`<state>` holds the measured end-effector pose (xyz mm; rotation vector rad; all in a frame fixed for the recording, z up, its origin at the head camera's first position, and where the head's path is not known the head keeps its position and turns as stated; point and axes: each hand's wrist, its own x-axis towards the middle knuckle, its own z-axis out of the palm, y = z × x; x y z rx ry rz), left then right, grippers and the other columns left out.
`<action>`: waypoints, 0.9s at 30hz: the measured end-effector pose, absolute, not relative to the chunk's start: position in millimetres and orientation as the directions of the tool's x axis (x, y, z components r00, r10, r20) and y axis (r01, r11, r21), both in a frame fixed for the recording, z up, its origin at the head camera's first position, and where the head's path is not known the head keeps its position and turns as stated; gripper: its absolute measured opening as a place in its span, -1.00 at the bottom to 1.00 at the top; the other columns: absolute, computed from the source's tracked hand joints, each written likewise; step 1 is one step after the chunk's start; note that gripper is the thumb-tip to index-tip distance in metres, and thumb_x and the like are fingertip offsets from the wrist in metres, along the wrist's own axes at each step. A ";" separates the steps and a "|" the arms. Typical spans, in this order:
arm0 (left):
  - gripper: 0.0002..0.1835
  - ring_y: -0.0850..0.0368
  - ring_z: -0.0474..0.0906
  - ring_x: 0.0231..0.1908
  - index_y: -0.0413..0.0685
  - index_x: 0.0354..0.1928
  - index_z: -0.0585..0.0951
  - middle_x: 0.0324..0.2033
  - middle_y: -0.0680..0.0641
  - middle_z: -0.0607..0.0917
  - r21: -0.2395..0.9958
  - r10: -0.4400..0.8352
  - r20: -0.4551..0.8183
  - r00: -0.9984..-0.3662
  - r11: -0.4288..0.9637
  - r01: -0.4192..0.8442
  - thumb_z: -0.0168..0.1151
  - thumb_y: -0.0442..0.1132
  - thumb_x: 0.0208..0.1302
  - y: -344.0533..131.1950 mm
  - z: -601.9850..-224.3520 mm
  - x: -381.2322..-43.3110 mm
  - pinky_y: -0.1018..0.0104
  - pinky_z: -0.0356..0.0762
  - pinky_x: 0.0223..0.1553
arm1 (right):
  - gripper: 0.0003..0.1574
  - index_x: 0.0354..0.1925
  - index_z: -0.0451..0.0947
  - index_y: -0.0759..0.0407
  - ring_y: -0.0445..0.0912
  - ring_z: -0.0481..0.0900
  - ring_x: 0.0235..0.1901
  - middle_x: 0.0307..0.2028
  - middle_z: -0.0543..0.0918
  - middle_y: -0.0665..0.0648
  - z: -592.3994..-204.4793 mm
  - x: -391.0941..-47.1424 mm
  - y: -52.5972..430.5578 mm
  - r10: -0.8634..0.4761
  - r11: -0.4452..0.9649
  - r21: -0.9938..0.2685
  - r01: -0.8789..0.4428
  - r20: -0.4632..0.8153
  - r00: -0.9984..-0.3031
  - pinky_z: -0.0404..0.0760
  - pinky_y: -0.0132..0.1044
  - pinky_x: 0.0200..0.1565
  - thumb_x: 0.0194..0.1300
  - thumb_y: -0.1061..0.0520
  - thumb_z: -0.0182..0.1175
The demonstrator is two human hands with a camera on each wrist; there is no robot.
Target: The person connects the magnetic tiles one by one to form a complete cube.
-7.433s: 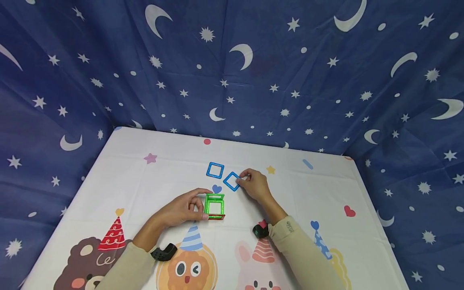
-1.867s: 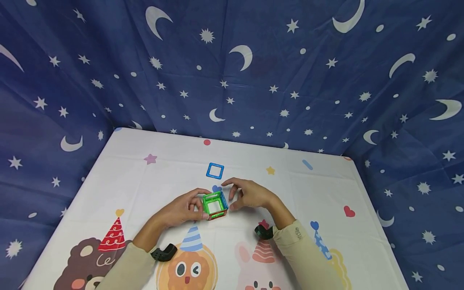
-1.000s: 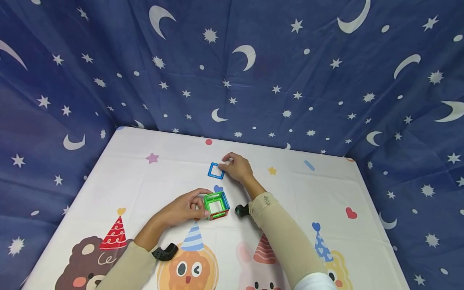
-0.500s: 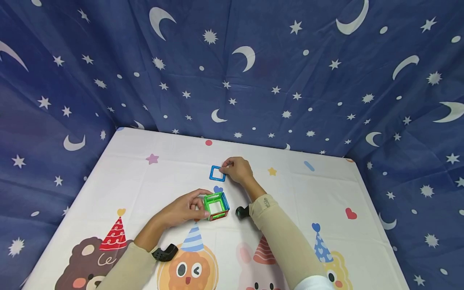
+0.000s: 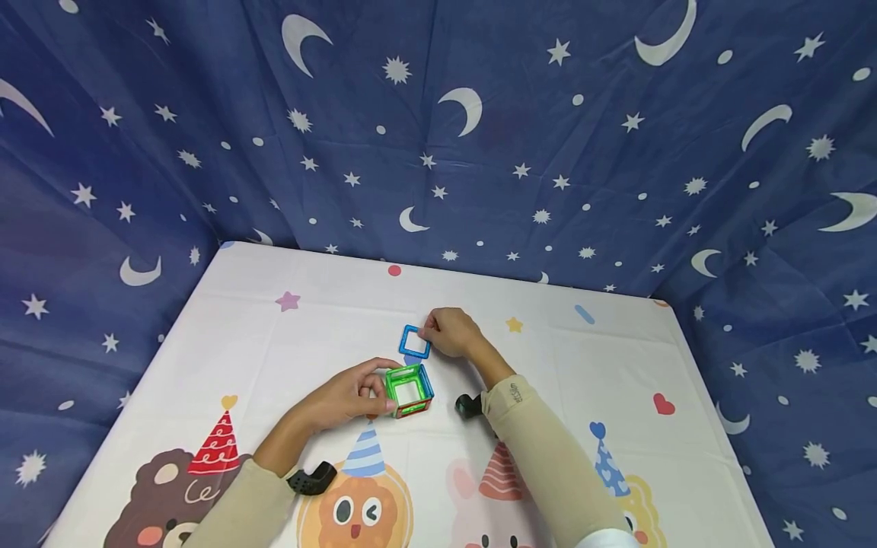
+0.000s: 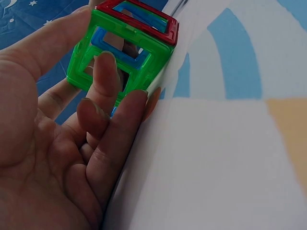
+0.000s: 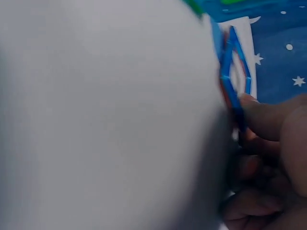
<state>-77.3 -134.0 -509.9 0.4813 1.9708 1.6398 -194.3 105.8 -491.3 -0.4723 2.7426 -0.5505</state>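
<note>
A small box of square magnetic tiles (image 5: 407,390) stands on the table, with green, red and blue sides and its top uncovered. My left hand (image 5: 349,392) holds it from the left, thumb at the near corner and index finger at the far one. In the left wrist view, a green side of the magnetic-tile box (image 6: 139,45) faces the palm, below a red tile. Just behind the box, my right hand (image 5: 454,333) pinches a blue square magnetic tile (image 5: 404,342) by its right edge. The right wrist view shows this blue tile (image 7: 226,72) edge-on and blurred, between thumb and fingers.
A white tablecloth (image 5: 329,304) printed with party animals, hearts and stars covers the table. Dark blue curtains (image 5: 507,190) with moons and stars hang along its back and sides. Each wrist wears a black device (image 5: 311,478).
Of two loose blue tiles, one now forms the box's right side. My right hand has gripped the other and brought it nearer to the box. My left hand keeps its hold.
</note>
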 end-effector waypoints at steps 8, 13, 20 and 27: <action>-0.31 0.12 0.44 -0.53 0.07 0.41 0.38 -0.45 -0.06 0.60 0.979 0.581 -0.164 -0.797 0.196 -0.059 0.45 -0.16 0.28 -135.8 -510.6 -77.4 0.38 0.48 -0.33 | -0.71 -0.33 0.53 0.11 -0.15 0.41 -0.44 -0.47 0.51 0.00 -479.2 -182.0 121.2 -0.470 0.819 -0.501 -0.281 -0.303 -0.829 0.36 -0.34 -0.34 0.52 -0.02 0.15; -0.31 0.06 0.46 -0.53 0.04 0.41 0.38 -0.45 -0.05 0.60 0.981 0.584 -0.156 -0.797 0.187 -0.055 0.44 -0.18 0.29 -136.6 -510.0 -77.4 0.34 0.53 -0.33 | -0.72 -0.30 0.51 0.11 -0.16 0.37 -0.45 -0.48 0.46 -0.02 -468.5 -172.8 133.5 -0.465 0.794 -0.554 -0.249 -0.290 -0.837 0.33 -0.34 -0.36 0.54 -0.01 0.13; -0.28 0.14 0.45 -0.52 0.09 0.42 0.37 -0.45 -0.03 0.61 0.975 0.570 -0.186 -0.800 0.205 -0.080 0.47 -0.15 0.26 -135.6 -509.7 -76.6 0.35 0.50 -0.31 | -0.69 -0.26 0.53 0.12 -0.09 0.37 -0.45 -0.45 0.44 0.05 -448.0 -153.1 140.5 -0.337 0.667 -0.744 -0.030 -0.265 -0.904 0.32 -0.25 -0.40 0.54 -0.06 0.11; -0.28 0.03 0.48 -0.52 0.08 0.42 0.37 -0.45 -0.04 0.62 0.978 0.579 -0.172 -0.797 0.195 -0.070 0.46 -0.16 0.26 -133.7 -508.9 -77.4 0.31 0.54 -0.30 | -0.72 -0.30 0.55 0.19 -0.11 0.26 -0.54 -0.55 0.35 0.03 -440.6 -121.5 135.0 -0.297 0.486 -0.855 0.183 -0.359 -0.885 0.27 -0.25 -0.41 0.45 0.01 0.20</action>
